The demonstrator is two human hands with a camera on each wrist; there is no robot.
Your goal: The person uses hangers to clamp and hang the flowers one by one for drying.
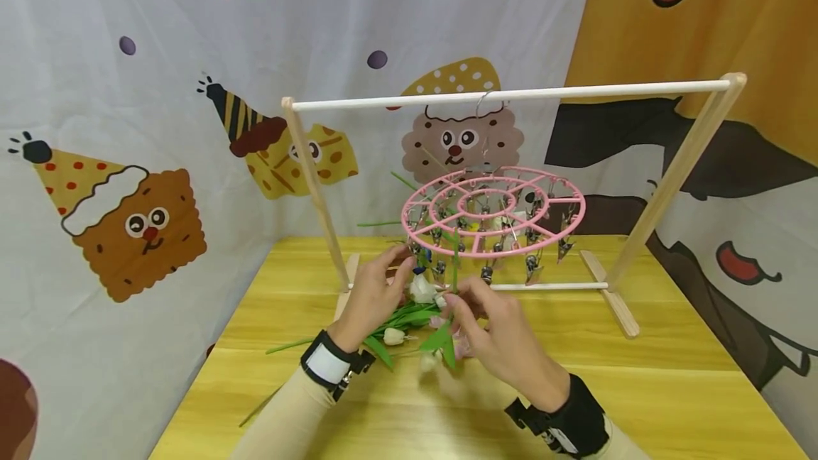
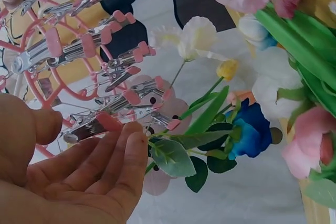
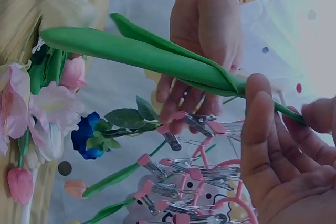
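My right hand (image 1: 501,329) pinches the green stem of an artificial flower (image 3: 152,59) between thumb and fingers. The stem points up and its long leaves hang down; a white bloom (image 3: 65,11) overlaps the leaf tips in the right wrist view. My left hand (image 1: 377,293) is at the left edge of the pink round clip hanger (image 1: 492,253). Its relaxed fingers touch a metal clip (image 2: 86,128) with pink tips, the thumb beside the clip's handle. A blue rose (image 2: 251,129) hangs head down from the hanger by these fingers.
The hanger hooks over the white bar (image 1: 396,100) of a wooden-ended stand (image 1: 671,183). A yellow flower (image 2: 227,70) and others hang from its clips. On the wood-grain table (image 1: 575,403) lies a heap of flowers (image 1: 409,318). A cartoon-printed curtain (image 1: 358,13) is behind.
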